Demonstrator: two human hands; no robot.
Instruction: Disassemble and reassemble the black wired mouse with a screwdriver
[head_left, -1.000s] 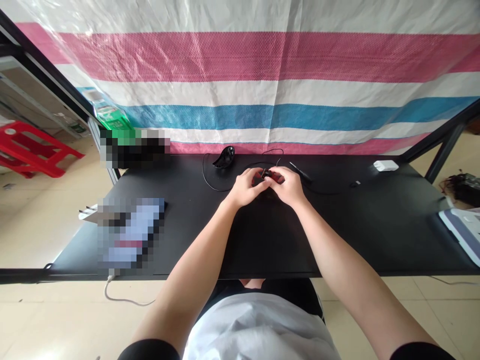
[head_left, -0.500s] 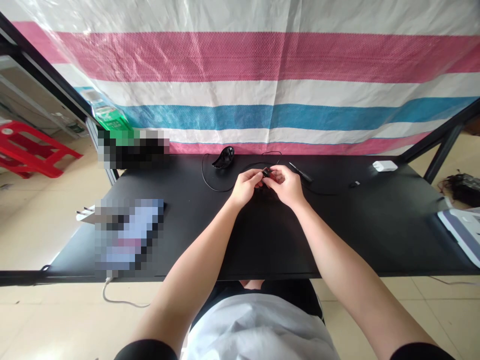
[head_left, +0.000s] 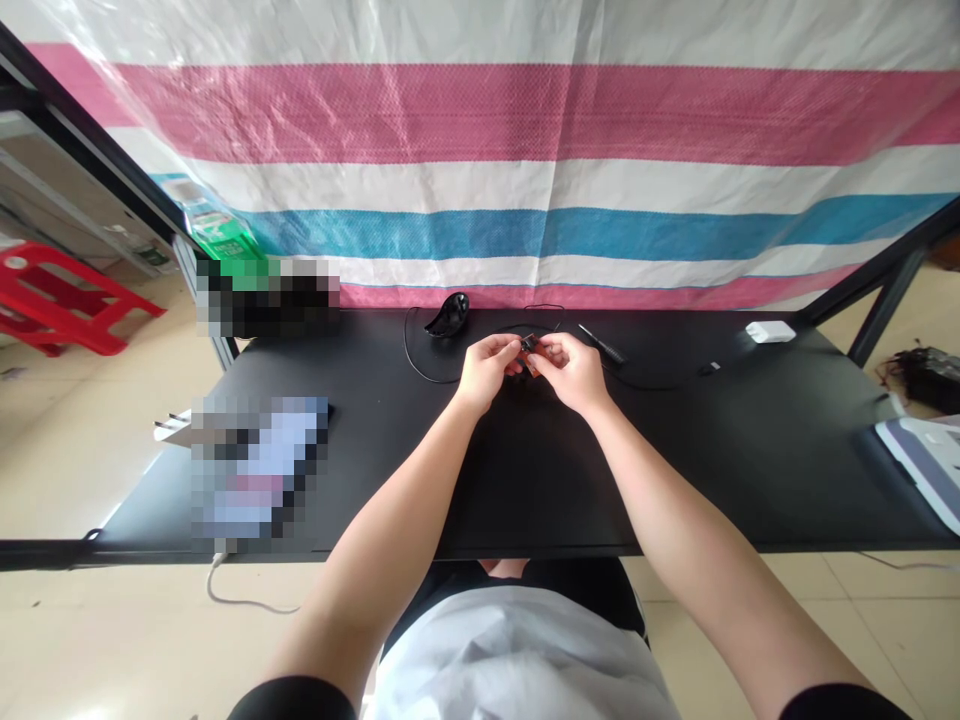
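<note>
Between both hands, just above the black table, is a small reddish-brown circuit board [head_left: 530, 357] with dark parts on it. My left hand [head_left: 487, 372] pinches its left side between thumb and fingers. On the opposite side my right hand [head_left: 574, 370] pinches it too, so the fingers cover much of it. Behind the left hand lies a curved black mouse shell [head_left: 448, 316], its hollow side showing. A thin black cable [head_left: 409, 350] loops from near the shell towards the hands. Just beyond my right hand rests a screwdriver [head_left: 602, 345] with a dark handle.
To the right on the black table [head_left: 720, 460] are a small USB plug [head_left: 709, 369], a white charger block [head_left: 770, 332] and a white-and-grey device [head_left: 922, 465]. A blurred-out phone-like object [head_left: 270, 470] lies left. A green-labelled bottle [head_left: 225, 235] stands back left.
The circuit board has tilted between my fingers, so more of its reddish-brown face shows. Both hands stay in nearly the same place.
</note>
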